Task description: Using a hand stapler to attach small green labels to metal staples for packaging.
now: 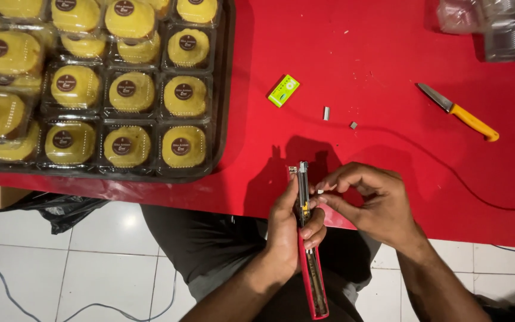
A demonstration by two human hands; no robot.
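My left hand (287,229) grips a red stapler (312,274) that is swung open, its metal staple channel (303,185) pointing away from me over the table's front edge. My right hand (371,200) is beside the channel, its thumb and forefinger pinching a small strip of staples (320,191) close to the metal rail. Two loose staple strips (326,113) (353,125) lie on the red tabletop (359,59) a little farther out. A small green staple box (284,90) rests beyond them to the left.
A dark tray (225,89) at the left holds several clear packs of yellow cakes with brown round labels. A yellow-handled knife (460,111) lies at the right. Clear plastic containers (496,24) sit at the far right corner. A thin cable (448,173) crosses the table.
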